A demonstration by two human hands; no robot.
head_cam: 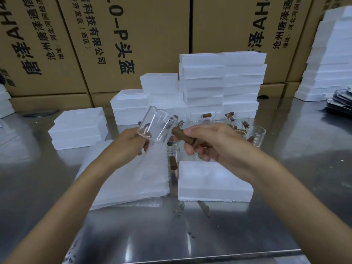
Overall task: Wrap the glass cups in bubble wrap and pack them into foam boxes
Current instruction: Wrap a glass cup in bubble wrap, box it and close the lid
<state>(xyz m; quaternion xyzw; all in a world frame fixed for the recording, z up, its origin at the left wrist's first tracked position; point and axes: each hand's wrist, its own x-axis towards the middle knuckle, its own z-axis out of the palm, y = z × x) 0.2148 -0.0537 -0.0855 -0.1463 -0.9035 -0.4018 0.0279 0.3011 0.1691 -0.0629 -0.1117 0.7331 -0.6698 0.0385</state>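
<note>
Head view: a steel desk (228, 235) is seen from above, backed by a wall of printed cardboard cartons (133, 35). At the desk's far left edge a few white foam pieces (4, 103) are partly cut off by the frame. Further right, toward the left middle of the desk, a short stack of foam boxes (78, 128) is set. A pile of bubble wrap sheets (129, 178) lies flat in front of it, toward the near middle of the desk. Above that pile the left hand (131, 143) is raised, its fingers curled round the handle of a clear glass cup (158, 126), which is held tilted in the air. Just to the right, the right hand (207, 143) is clamped on the brown wooden handle (182, 136) of a second cup; whether the two cups touch cannot be told. Below the right hand a single foam box (213, 183) rests on the desk beside the bubble wrap. Behind the hands, toward the desk's far edge, a cluster of glass cups with wooden handles (234, 122) is gathered, in front of a tall stack of foam boxes (221, 82). At the far right corner another foam stack (331, 60) is piled, with dark flat sheets (341, 101) lying just beside it.
</note>
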